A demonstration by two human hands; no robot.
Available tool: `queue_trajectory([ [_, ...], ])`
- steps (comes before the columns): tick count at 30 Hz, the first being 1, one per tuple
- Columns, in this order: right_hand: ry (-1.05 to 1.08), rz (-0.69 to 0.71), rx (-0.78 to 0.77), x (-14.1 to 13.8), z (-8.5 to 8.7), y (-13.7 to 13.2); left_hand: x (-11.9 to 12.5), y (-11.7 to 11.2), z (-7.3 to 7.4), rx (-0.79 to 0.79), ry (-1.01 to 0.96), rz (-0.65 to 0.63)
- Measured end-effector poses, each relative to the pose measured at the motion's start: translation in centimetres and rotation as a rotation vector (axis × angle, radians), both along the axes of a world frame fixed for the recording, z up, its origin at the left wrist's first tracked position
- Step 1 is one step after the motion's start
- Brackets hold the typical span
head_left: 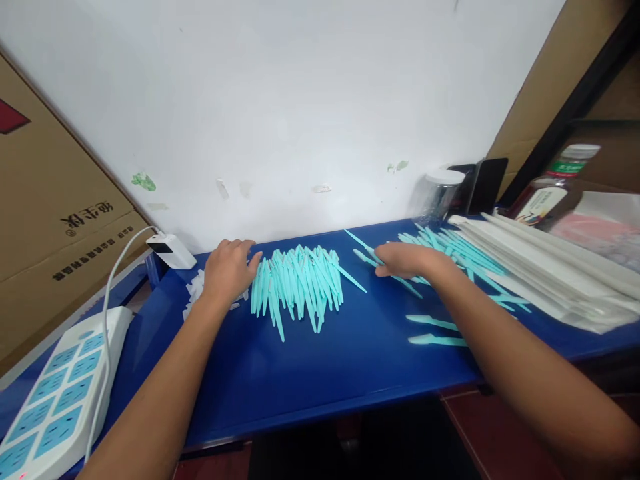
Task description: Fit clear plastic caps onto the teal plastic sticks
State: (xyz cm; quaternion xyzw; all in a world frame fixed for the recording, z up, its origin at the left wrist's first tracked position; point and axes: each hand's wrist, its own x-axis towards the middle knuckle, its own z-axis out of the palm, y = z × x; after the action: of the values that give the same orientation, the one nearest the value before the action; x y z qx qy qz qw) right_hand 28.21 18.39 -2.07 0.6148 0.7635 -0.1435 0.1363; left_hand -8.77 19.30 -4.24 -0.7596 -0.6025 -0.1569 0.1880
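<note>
The blue table carries a dense, overlapping pile of turquoise sticks at center. Small whitish pieces lie left of the pile; a white box sits at the rear left. A looser pile of turquoise sticks lies right, beside a stack of white bags. Two separate sticks lie nearer the front edge.

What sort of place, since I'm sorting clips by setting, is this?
Probably a small, makeshift indoor work area: heaped turquoise pieces on a blue tabletop, with a power strip and printed cardboard box nearby.
</note>
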Motion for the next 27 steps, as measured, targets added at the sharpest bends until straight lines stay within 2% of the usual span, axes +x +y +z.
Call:
queue_trajectory([
  [3,0.052,-0.023,0.049,0.4,-0.1,0.1,0.3,0.0,-0.1,0.03,-0.053,-0.054],
  [7,0.227,-0.034,0.116,0.7,0.5,-0.1,1.2,-0.3,0.1,0.072,-0.2,-0.165],
  [11,0.451,0.198,0.193,-0.9,0.9,-0.9,3.9,-1.8,0.0,0.004,-0.455,-0.389],
  [14,0.592,0.346,0.179,-2.8,0.4,-1.6,6.2,-3.3,-0.4,-0.182,-0.643,-0.497],
  [16,0.638,0.381,0.199,-3.8,-0.2,-1.9,7.1,-4.0,-0.7,-0.286,-0.679,-0.554],
  [18,0.657,0.391,0.224,-4.3,-0.6,-2.0,7.2,-4.1,-0.9,-0.279,-0.657,-0.557],
  [22,0.7,0.396,0.256,-4.6,-0.6,-2.0,6.4,-3.4,-1.0,-0.167,-0.637,-0.486],
  [24,0.743,0.375,0.209,-4.5,-0.3,-2.2,6.2,-3.1,-0.9,-0.246,-0.704,-0.497],
  [27,0.812,0.311,0.046,-4.5,0.3,-2.6,6.4,-3.4,-0.7,-0.384,-0.815,-0.548],
])
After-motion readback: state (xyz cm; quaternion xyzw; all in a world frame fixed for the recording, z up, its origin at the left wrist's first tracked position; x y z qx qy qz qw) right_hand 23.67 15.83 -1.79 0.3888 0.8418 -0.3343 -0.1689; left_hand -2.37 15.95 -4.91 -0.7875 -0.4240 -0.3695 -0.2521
